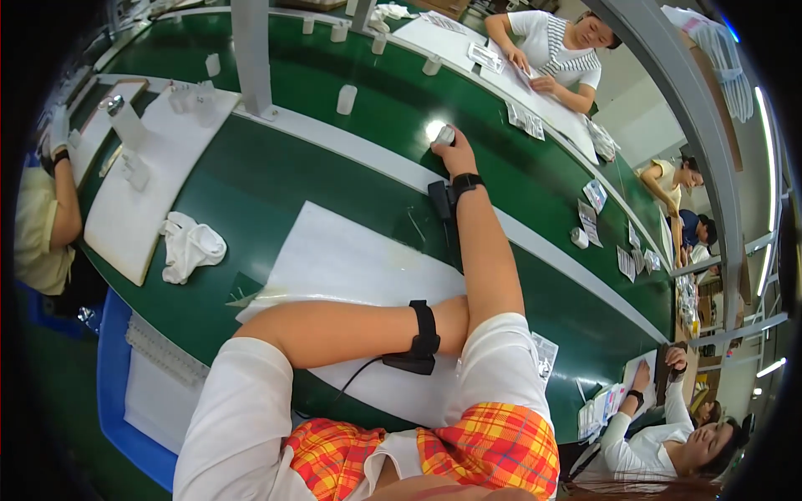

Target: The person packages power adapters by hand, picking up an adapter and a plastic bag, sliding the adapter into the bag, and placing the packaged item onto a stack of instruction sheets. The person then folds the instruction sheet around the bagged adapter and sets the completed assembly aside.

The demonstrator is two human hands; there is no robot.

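My right arm reaches out over the far green strip of the bench. In its fingers my right hand grips a small whitish container, partly hidden by the hand, beside a bright reflection. My left forearm lies across in front of me. My left hand is tucked against my right arm near the elbow, its fingers hidden. Beneath my arms a white work sheet lies on the green bench. Small white containers, among them one upright container, stand along the far strip.
A metal post rises from the pale divider. A white cloth lies left, near a white board holding clear containers. A blue bin sits lower left. Co-workers sit across, left and right; printed packets line the far side.
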